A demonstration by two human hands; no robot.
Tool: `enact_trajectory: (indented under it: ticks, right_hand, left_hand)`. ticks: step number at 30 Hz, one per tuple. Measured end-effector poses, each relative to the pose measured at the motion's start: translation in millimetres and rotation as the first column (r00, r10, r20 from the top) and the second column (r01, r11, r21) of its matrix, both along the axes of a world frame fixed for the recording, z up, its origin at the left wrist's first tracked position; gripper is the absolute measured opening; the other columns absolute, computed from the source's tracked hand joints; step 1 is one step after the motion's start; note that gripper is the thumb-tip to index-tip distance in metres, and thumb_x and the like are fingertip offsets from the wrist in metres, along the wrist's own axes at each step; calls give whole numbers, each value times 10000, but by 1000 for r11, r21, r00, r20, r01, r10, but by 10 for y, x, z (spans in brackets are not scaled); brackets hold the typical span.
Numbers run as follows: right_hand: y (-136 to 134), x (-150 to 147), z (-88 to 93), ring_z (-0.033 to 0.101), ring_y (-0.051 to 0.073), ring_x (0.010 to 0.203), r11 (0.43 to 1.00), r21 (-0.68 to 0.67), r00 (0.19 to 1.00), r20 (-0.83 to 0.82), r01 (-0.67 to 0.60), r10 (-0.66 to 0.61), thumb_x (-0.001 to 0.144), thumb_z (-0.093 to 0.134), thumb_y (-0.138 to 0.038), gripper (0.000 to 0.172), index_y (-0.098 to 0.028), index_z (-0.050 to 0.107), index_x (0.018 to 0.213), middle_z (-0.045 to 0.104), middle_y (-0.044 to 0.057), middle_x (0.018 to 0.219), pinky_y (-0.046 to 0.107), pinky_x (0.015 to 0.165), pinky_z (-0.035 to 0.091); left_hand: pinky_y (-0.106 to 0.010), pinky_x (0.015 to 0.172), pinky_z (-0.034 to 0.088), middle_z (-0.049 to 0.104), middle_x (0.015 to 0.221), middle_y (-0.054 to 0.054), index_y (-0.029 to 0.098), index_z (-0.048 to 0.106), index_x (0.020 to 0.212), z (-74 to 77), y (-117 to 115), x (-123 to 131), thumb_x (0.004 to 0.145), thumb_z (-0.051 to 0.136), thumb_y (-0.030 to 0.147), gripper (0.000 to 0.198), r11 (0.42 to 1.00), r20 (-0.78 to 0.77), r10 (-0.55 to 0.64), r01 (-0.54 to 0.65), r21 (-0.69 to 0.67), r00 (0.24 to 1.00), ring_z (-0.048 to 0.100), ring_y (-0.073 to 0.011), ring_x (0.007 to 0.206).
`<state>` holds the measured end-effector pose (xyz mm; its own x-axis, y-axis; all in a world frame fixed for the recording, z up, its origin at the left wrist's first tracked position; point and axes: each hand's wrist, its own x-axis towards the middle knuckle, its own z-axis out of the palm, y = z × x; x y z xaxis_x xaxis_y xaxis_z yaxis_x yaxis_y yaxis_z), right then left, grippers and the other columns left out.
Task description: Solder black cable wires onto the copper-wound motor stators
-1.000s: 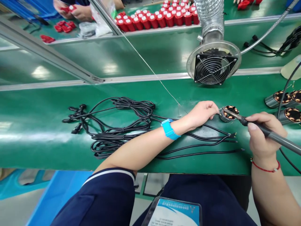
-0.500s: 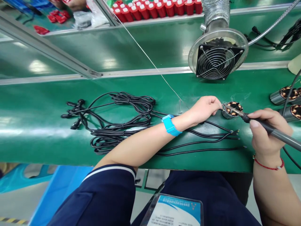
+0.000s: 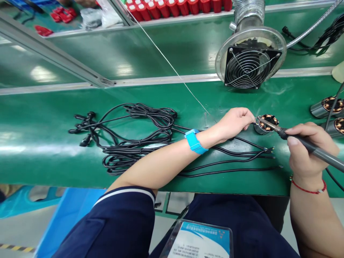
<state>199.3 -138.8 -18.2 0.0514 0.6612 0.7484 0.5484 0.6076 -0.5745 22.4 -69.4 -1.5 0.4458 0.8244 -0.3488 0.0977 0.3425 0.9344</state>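
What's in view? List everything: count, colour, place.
bench: one, green, middle
soldering iron: one, grey, right
copper-wound cylinders: at least three, silver, right half
cables: several, black, bench, upper right
wire: one, pale, centre
fan: one, black, upper right
duct: one, silver, above fan
parts: many, red, top
bags: some, clear, upper left
plastic items: two, blue and teal, lower left
badge: one, blue and white, bottom
left hand: one, beside cylinder
right hand: one, on soldering iron

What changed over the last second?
The view has shifted, so everything sits slightly higher in the picture. Faint smoke has appeared near the fan. I see nothing taken or let go: the right hand still holds the soldering iron, the left hand stays beside the copper-wound core, and the black cables lie unmoved.
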Motion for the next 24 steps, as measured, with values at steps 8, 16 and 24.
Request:
enact_trajectory:
  ticks: [8,16,24]
  right_hand:
    - [1,15,-50,587,140,632,993,-26,993,-33,116,-117,794,700,-279,287,-286,697,1081,662,23,820,315,582,458]
    - [-4,-136,-151,688,230,1003,969,-241,993,-88,49,-72,917,566,-377,489,-324,459,1392,706,28,1107,455,879,557]
    - [73,-208,-143,591,244,1163,941,-323,966,257,100,-14,900,561,-319,451,-279,459,1338,667,62,1205,475,1001,455]
  left_hand:
    - [-188,481,224,419,464,96,139,495,644,13,2,0,852,478,40,231,1000,-8,7,-7,3,1000,288,-8,417]
    - [-200,493,230,423,483,95,143,495,659,-3,0,-8,853,478,73,207,999,-18,1,0,49,1000,288,-18,430]
    - [-199,536,267,438,523,90,144,500,700,-41,3,-14,850,468,113,156,995,12,2,-3,100,1000,328,-29,466]
